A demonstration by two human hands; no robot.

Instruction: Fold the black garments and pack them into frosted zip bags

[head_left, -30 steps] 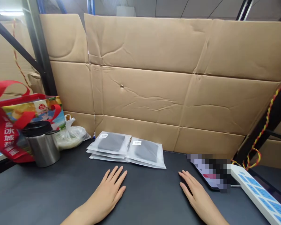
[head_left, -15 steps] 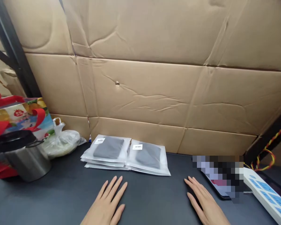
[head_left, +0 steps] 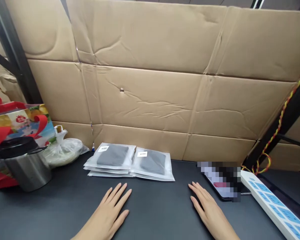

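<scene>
The left hand (head_left: 110, 213) and right hand (head_left: 210, 211) are laid flat on the dark table (head_left: 160, 203), fingers spread, nothing held. The bagged grey cloths (head_left: 110, 158) are stacked near the left fingertips, by the cardboard wall (head_left: 152, 100). Such slick bags are probably best pinched at an edge, singly.

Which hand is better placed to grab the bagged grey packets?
Left, most likely: the left hand lies flat and empty, pointing at the packets just ahead, while the right hand rests farther off, beside the phone.
</scene>
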